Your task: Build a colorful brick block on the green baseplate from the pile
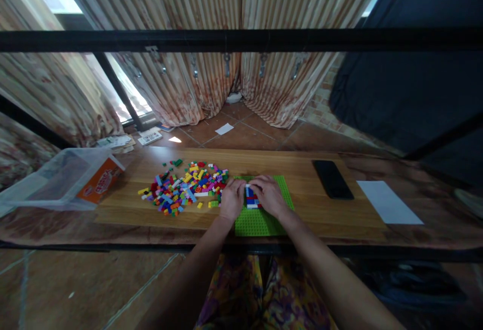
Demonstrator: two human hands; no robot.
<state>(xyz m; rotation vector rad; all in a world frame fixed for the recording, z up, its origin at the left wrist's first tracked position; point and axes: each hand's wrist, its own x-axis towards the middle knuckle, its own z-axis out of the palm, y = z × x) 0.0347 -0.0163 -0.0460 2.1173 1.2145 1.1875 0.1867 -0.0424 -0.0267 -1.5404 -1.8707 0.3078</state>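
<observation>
A green studded baseplate (260, 224) lies on the wooden board in front of me. Joined toy bricks in blue, white and red (252, 201) form a small block on it. My left hand (233, 198) is closed at the left side of this block, its fingertips on the far end, where a bit of white shows. From the right, my right hand (268, 194) presses its bent fingers against the same end. Both hands partly cover the block, so its far side is hidden. A pile of loose, many-coloured toy bricks (188, 186) spreads just left of my left hand.
A clear plastic bin (49, 174) with an orange label stands at the board's (124, 209) left end. On the right lie a black phone (332, 179) and a white paper sheet (388, 201). A dark metal bar (241, 40) crosses beyond the board, before curtains.
</observation>
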